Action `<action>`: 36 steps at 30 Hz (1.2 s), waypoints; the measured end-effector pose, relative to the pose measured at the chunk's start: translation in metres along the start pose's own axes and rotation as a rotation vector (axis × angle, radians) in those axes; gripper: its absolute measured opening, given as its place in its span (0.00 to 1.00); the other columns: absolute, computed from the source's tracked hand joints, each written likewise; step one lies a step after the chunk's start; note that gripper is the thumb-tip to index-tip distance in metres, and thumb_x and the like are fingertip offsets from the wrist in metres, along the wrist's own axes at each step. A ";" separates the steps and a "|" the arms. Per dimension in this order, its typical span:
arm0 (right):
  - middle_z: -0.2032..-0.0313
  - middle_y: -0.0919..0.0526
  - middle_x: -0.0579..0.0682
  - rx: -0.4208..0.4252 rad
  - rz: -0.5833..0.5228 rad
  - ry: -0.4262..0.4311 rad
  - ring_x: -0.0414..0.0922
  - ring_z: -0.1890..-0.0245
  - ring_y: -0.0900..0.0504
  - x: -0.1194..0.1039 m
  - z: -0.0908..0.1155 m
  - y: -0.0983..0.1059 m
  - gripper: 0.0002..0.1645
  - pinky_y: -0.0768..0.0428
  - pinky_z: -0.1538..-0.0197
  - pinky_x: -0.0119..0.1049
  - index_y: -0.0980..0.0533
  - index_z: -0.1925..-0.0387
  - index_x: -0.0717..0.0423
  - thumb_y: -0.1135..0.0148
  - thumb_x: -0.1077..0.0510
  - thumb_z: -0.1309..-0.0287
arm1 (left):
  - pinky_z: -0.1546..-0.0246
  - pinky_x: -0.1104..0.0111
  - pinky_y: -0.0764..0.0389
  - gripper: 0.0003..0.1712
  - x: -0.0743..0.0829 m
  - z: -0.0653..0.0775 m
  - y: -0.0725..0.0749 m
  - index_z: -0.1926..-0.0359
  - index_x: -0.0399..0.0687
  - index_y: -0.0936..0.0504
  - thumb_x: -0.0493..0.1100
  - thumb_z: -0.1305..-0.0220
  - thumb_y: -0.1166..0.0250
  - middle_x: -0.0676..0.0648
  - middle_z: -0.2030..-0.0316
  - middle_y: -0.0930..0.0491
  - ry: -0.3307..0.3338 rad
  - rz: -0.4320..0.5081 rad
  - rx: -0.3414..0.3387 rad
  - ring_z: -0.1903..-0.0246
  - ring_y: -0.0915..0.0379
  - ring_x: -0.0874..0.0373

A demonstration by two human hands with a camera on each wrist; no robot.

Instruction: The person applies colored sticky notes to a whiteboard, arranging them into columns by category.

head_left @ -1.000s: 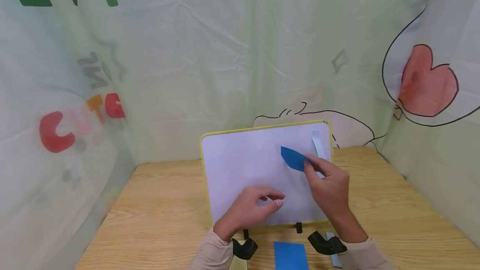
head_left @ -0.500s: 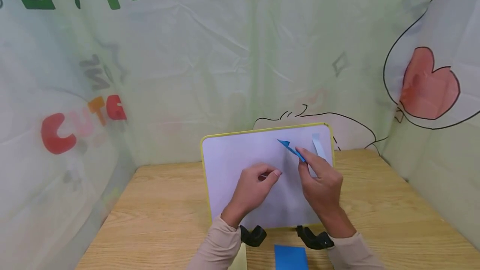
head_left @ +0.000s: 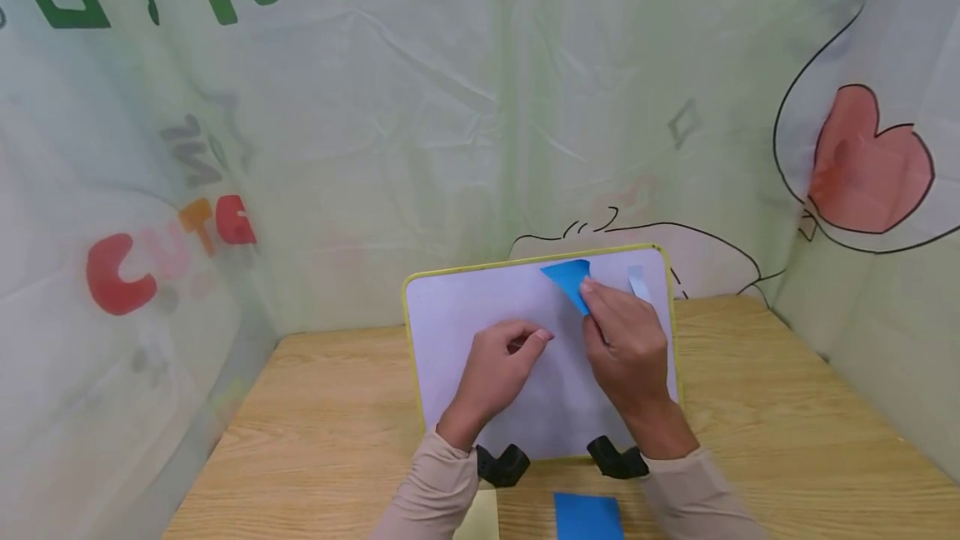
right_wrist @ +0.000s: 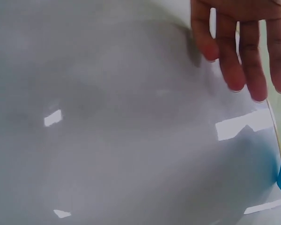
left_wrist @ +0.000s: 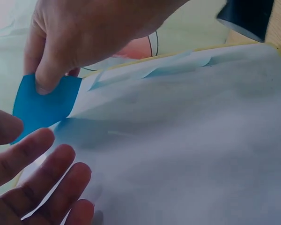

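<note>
A piece of blue paper (head_left: 570,277) with a curved edge is pinched between the thumb and fingers of my right hand (head_left: 633,340). It overlaps the top of the whiteboard (head_left: 480,298), a white panel with a yellow rim propped up on the table. Left of it, my left hand (head_left: 495,365) is held before the board's middle, its fingers bent in the head view. In the left wrist view these fingers (left_wrist: 68,187) are spread and hold nothing, close below the blue paper (left_wrist: 49,103). Pale strips (left_wrist: 154,70) stick up along one side of the board.
On the table (head_left: 330,407) in front of the board lie a blue sheet (head_left: 588,517) and a pale yellow sheet (head_left: 482,517), both cut off by the frame. Black mounts (head_left: 504,465) sit on both wrists. A printed curtain (head_left: 375,148) closes off the back and sides.
My right hand has moved left, and the blue paper in it has turned and risen toward the board's top edge. The left hand has moved up in front of the board.
</note>
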State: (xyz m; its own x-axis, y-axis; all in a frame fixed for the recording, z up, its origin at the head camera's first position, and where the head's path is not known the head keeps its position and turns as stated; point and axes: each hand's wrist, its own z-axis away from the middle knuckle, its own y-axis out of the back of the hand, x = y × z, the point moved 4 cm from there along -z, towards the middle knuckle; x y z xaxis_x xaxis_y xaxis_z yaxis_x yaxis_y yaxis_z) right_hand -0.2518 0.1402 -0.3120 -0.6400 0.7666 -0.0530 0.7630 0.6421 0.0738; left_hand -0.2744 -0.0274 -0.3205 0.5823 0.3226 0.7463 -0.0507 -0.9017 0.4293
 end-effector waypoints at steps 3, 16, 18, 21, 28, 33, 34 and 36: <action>0.53 0.14 0.60 -0.024 0.035 0.013 0.60 0.56 0.14 -0.002 0.001 -0.002 0.17 0.20 0.53 0.56 0.17 0.50 0.66 0.37 0.62 0.37 | 0.57 0.66 0.20 0.15 0.002 -0.003 0.004 0.56 0.47 0.11 0.50 0.28 0.40 0.56 0.60 0.14 0.012 0.007 0.032 0.61 0.20 0.64; 0.51 0.15 0.58 -0.060 0.122 -0.040 0.61 0.55 0.15 -0.008 0.009 -0.013 0.20 0.22 0.55 0.57 0.16 0.49 0.63 0.31 0.61 0.44 | 0.61 0.66 0.19 0.18 0.009 -0.015 0.004 0.50 0.47 0.12 0.52 0.27 0.41 0.53 0.59 0.13 0.056 0.068 0.095 0.62 0.19 0.64; 0.51 0.15 0.58 -0.069 0.122 -0.044 0.61 0.54 0.15 -0.008 0.009 -0.014 0.21 0.22 0.54 0.57 0.16 0.49 0.63 0.29 0.62 0.47 | 0.61 0.66 0.19 0.18 0.010 -0.016 0.004 0.50 0.47 0.12 0.53 0.27 0.41 0.52 0.60 0.13 0.058 0.067 0.103 0.63 0.20 0.64; 0.51 0.15 0.59 -0.081 0.120 -0.045 0.61 0.55 0.16 -0.008 0.008 -0.016 0.22 0.21 0.53 0.56 0.16 0.50 0.63 0.27 0.63 0.49 | 0.61 0.66 0.19 0.18 0.011 -0.018 0.005 0.49 0.48 0.13 0.53 0.27 0.41 0.51 0.59 0.14 0.057 0.068 0.109 0.62 0.20 0.64; 0.52 0.14 0.60 -0.118 0.116 -0.046 0.61 0.56 0.16 -0.005 0.010 -0.019 0.22 0.21 0.54 0.54 0.15 0.51 0.64 0.25 0.64 0.51 | 0.57 0.65 0.19 0.20 0.010 -0.023 0.002 0.43 0.51 0.16 0.53 0.26 0.42 0.53 0.54 0.16 0.057 0.091 0.107 0.61 0.19 0.64; 0.51 0.15 0.60 -0.167 0.125 -0.057 0.60 0.53 0.17 -0.003 0.013 -0.020 0.23 0.20 0.53 0.54 0.15 0.51 0.64 0.24 0.62 0.52 | 0.57 0.67 0.19 0.18 0.009 -0.027 0.001 0.45 0.49 0.14 0.52 0.27 0.41 0.54 0.57 0.17 0.061 0.060 0.109 0.61 0.20 0.64; 0.51 0.15 0.60 -0.175 0.127 -0.060 0.60 0.53 0.17 -0.003 0.013 -0.020 0.23 0.20 0.53 0.54 0.16 0.51 0.64 0.24 0.62 0.52 | 0.57 0.67 0.19 0.18 0.010 -0.027 0.001 0.46 0.49 0.14 0.51 0.27 0.40 0.54 0.59 0.17 0.061 0.051 0.106 0.62 0.20 0.64; 0.51 0.15 0.60 -0.189 0.127 -0.065 0.60 0.52 0.17 -0.002 0.013 -0.020 0.23 0.20 0.52 0.54 0.16 0.51 0.63 0.24 0.62 0.51 | 0.59 0.67 0.20 0.18 0.010 -0.029 0.001 0.47 0.48 0.13 0.51 0.27 0.40 0.54 0.61 0.17 0.058 0.033 0.104 0.62 0.21 0.64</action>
State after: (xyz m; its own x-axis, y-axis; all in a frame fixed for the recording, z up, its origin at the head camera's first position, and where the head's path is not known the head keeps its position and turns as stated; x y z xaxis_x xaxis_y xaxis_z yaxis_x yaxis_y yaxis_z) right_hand -0.2648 0.1257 -0.3266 -0.5278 0.8441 -0.0949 0.8027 0.5322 0.2692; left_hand -0.2917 -0.0166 -0.2979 0.5338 0.3057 0.7884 0.0171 -0.9360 0.3515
